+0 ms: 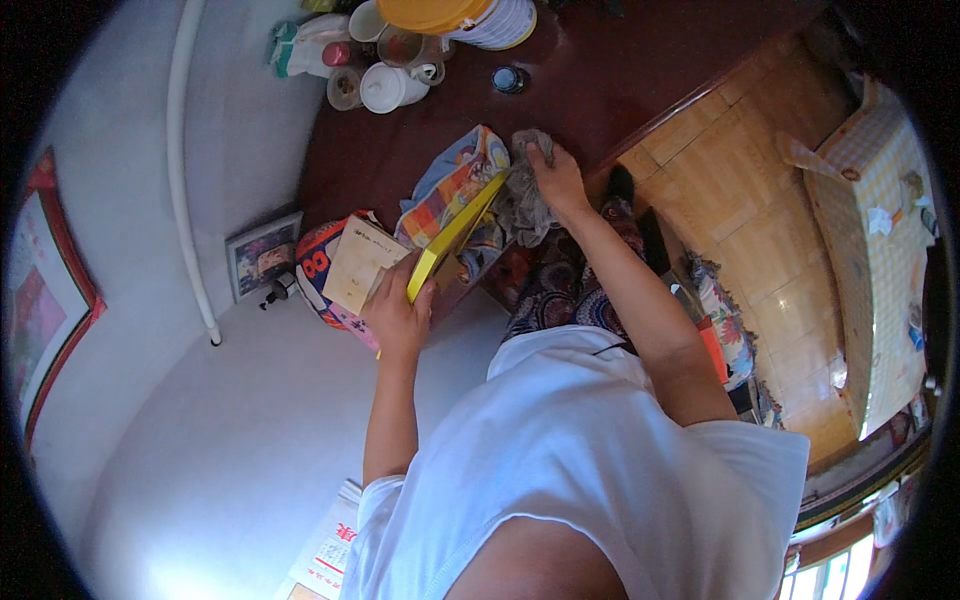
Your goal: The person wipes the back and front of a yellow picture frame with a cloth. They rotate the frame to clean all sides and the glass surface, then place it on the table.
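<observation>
My left hand (398,308) grips a flat thing with a bright yellow edge (445,240), like a thin frame or board, tilted up. Its face is mostly turned from view. Right by these fingers is a beige panel (360,265) with faint writing; whether it belongs to the yellow-edged thing I cannot tell. A crumpled grey cloth (527,195) is bunched under my right hand (557,180), its fingers closed on it beside the upper end of the yellow edge. Behind lies a colourful patterned cloth (455,185) in orange and blue.
On the dark red tabletop (440,140) stand a white lidded cup (388,90), a small dark-capped bottle (510,79) and a large yellow-lidded tub (490,20). A small framed picture (262,258) leans near the wall, next to a patterned bag (318,262). Another table (870,270) stands across the tiled floor.
</observation>
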The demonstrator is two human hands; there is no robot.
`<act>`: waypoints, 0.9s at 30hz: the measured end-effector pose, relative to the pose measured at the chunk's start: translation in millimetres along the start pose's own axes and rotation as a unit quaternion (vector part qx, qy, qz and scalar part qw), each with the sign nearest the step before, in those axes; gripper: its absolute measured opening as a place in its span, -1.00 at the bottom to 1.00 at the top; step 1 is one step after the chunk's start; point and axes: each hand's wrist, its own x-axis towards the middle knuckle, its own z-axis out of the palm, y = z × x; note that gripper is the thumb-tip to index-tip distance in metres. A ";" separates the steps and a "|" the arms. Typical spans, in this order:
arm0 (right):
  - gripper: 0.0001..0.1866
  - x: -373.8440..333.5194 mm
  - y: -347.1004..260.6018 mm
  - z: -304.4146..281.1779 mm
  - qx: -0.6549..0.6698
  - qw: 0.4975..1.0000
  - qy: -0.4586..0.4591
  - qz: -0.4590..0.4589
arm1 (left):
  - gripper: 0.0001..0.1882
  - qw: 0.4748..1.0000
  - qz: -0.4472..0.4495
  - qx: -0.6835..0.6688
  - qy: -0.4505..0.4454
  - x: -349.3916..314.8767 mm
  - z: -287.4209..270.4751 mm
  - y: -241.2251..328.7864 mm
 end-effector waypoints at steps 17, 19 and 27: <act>-0.52 3.7 10.9 45.9 0.255 0.929 -0.042 0.266 | -0.47 0.997 0.050 -0.033 0.059 -45.3 -1.0 -11.1; -0.54 -0.9 10.5 40.4 0.410 0.857 -0.085 0.301 | -0.48 0.998 0.039 -0.025 0.052 -47.0 -2.5 -11.0; -0.38 -36.7 -3.1 43.6 0.438 0.864 -0.170 0.180 | -0.52 0.998 0.008 -0.027 0.048 -47.4 -6.9 -12.4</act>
